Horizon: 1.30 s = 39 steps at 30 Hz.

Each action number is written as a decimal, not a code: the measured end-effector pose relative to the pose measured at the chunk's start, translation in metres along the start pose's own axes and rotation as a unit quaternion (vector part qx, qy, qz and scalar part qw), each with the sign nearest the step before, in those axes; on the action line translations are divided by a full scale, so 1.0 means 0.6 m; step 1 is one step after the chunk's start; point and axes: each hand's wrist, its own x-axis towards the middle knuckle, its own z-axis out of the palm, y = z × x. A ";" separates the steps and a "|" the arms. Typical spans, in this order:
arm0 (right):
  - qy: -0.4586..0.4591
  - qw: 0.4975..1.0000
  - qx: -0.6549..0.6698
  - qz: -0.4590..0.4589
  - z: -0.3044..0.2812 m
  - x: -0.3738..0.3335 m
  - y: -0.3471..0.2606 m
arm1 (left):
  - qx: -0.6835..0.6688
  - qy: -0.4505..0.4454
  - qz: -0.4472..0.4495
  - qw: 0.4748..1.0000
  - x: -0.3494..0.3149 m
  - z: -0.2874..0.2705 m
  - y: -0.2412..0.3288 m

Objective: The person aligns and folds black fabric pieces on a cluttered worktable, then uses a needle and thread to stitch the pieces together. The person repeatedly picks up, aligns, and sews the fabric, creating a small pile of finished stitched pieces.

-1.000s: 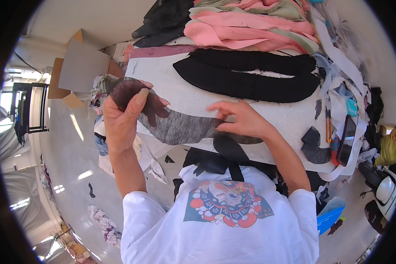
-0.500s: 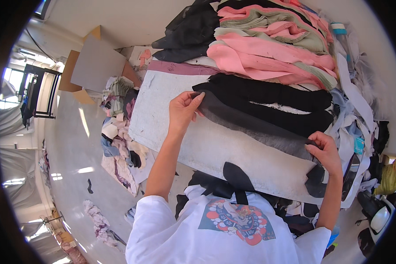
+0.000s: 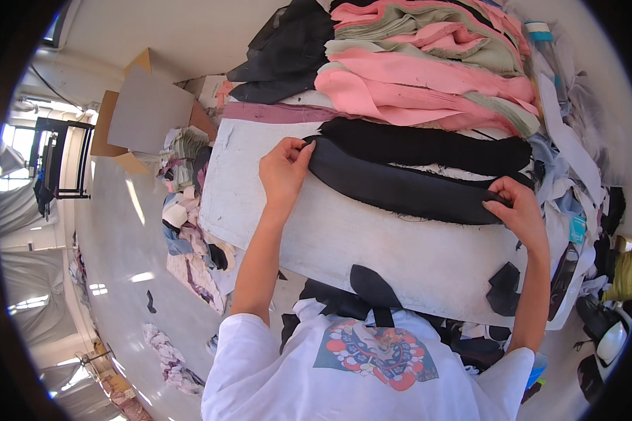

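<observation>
The left hand (image 3: 283,168) pinches the left end of a thin dark grey strip (image 3: 400,186) between thumb and fingers, and the right hand (image 3: 518,207) has thumb and fingers closed at its other end. Spread between them, the strip lies along the near arm of a black fabric piece (image 3: 428,149), a long loop pointed at the left, whose far arm stays uncovered; frayed threads show along the near edge (whether the two edges match exactly is too fine to tell). The black piece rests on a pale work surface (image 3: 295,238), toward its far side. Near the right forearm, on the same surface, lies a notched dark scrap (image 3: 504,289).

Beyond the black piece runs a mauve strip of cloth (image 3: 281,112), and behind that are folded layers of pink and sage-green fabric (image 3: 414,81), with a dark cloth heap (image 3: 288,52) to their left. A bottle with a teal cap (image 3: 539,31) lies at the far right. Off the left side stand an open cardboard box (image 3: 151,112) and a mixed pile of offcuts (image 3: 186,158), beside a shiny grey floor (image 3: 126,259).
</observation>
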 end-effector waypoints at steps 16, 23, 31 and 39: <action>-0.044 0.992 0.112 0.041 -0.008 -0.015 -0.016 | 0.286 -0.147 0.326 0.889 -0.010 0.036 0.020; 0.005 0.990 -0.139 -0.014 -0.007 -0.002 -0.007 | 0.282 -0.193 0.331 0.880 -0.005 0.023 0.030; 0.062 0.973 -0.214 -0.059 0.014 0.005 0.005 | 0.298 -0.154 0.366 0.868 -0.008 0.015 0.072; 0.024 0.980 -0.199 -0.005 0.000 -0.003 -0.012 | 0.225 -0.320 0.486 0.781 -0.066 0.124 0.131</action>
